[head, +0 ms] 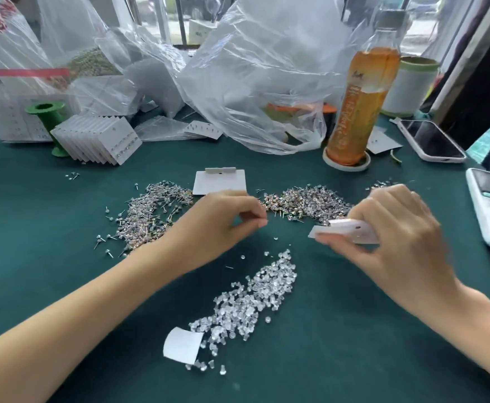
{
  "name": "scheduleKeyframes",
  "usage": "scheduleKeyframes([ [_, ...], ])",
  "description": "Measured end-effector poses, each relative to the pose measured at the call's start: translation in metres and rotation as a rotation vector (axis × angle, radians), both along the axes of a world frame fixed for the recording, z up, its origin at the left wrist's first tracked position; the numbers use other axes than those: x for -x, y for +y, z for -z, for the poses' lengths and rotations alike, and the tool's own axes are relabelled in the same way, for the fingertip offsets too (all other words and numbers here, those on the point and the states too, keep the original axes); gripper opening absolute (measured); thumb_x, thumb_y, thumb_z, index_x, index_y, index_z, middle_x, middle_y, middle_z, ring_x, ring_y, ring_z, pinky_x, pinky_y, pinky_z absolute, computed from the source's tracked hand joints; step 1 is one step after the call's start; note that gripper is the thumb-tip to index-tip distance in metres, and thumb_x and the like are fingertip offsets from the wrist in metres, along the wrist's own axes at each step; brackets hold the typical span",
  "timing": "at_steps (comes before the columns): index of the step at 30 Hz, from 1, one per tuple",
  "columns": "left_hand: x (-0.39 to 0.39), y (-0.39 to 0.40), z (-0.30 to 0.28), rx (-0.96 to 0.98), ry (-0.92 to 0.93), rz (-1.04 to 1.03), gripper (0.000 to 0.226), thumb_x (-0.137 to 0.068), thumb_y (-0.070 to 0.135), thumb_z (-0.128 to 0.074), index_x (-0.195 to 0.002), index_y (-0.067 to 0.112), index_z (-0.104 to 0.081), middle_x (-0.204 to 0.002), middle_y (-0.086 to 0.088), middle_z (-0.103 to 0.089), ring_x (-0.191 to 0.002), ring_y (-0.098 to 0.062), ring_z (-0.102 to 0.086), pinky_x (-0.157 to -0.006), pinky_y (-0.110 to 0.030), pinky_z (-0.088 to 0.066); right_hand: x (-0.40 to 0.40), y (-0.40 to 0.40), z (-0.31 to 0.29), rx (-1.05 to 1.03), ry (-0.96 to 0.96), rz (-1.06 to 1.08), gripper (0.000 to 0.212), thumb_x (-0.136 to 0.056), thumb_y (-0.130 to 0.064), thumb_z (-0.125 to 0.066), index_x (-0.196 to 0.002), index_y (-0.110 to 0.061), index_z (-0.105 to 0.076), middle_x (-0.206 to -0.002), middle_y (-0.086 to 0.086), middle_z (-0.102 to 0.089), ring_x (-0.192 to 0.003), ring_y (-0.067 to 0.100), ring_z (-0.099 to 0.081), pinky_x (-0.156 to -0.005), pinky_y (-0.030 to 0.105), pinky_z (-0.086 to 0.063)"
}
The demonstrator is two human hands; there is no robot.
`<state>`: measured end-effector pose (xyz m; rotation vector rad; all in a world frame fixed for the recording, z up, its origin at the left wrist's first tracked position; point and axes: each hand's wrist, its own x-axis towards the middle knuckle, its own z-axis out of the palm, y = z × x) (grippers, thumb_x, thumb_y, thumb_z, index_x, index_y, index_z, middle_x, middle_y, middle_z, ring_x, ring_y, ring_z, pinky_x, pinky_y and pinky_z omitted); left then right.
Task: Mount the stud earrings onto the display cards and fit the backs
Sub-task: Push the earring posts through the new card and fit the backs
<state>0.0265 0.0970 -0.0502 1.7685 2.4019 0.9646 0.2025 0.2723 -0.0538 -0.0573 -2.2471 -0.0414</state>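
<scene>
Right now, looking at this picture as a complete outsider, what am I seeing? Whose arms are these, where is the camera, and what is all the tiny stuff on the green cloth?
There is no machine here: a person works with bare hands, and one camera worn on the head looks down at them. On the green table lie two heaps of metal stud earrings and, nearer the person, a heap of clear plastic backs. A blank display card waits behind the hands, and a fanned stack of filled cards sits at the far left. The right hand grips a white card. The left hand has its fingertips pinched together, probably on one stud, though that is too small to see. A bottle of orange drink, a phone and plastic bags stand behind.
</scene>
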Motion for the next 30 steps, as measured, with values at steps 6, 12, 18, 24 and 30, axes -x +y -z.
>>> scheduleKeyframes([
  [6,-0.005,-0.005,-0.002,0.101,-0.119,0.119,0.005,-0.085,0.025,-0.068,-0.086,0.021,-0.071,-0.081,0.014,-0.065,-0.074,0.000,-0.060,-0.067,-0.006,-0.039,0.003,0.002,0.013,-0.133,0.035,-0.085,0.044,-0.089,-0.044,-0.064,-0.070,-0.005,-0.057,-0.080,0.009,-0.063,-0.086,0.025,-0.049,-0.077,0.033,-0.038],
  [12,-0.011,-0.005,-0.003,0.120,-0.212,0.134,0.005,-0.082,0.027,-0.071,-0.080,0.023,-0.070,-0.076,0.014,-0.063,-0.071,-0.004,-0.059,-0.065,-0.008,-0.040,0.003,0.003,0.015,-0.157,0.031,-0.152,0.038,-0.089,-0.043,-0.066,-0.076,-0.009,-0.052,-0.090,0.009,-0.067,-0.093,0.025,-0.051,-0.079,0.034,-0.039],
  [18,-0.011,-0.007,-0.006,0.185,-0.207,0.135,0.002,-0.081,0.026,-0.072,-0.082,0.025,-0.070,-0.081,0.013,-0.062,-0.077,-0.006,-0.061,-0.070,-0.011,-0.043,0.004,0.004,0.015,-0.145,0.024,-0.162,0.039,-0.087,-0.041,-0.069,-0.073,-0.007,-0.055,-0.092,0.009,-0.068,-0.094,0.025,-0.050,-0.080,0.034,-0.040],
  [24,-0.010,-0.010,-0.009,0.218,-0.095,0.163,0.005,-0.084,0.017,-0.070,-0.086,0.022,-0.071,-0.083,0.013,-0.061,-0.077,-0.003,-0.058,-0.071,-0.007,-0.038,0.004,0.002,0.015,-0.162,0.022,-0.181,0.037,-0.088,-0.041,-0.068,-0.079,-0.010,-0.050,-0.095,0.011,-0.068,-0.097,0.026,-0.051,-0.081,0.035,-0.041],
  [30,-0.025,-0.006,-0.010,0.069,-0.532,0.100,0.006,-0.085,0.022,-0.066,-0.086,0.018,-0.070,-0.077,0.006,-0.067,-0.067,-0.009,-0.057,-0.063,-0.021,-0.046,0.001,-0.006,0.012,-0.255,0.060,-0.231,0.032,-0.093,-0.035,-0.063,-0.079,-0.012,-0.046,-0.100,0.013,-0.069,-0.101,0.027,-0.051,-0.084,0.034,-0.039],
])
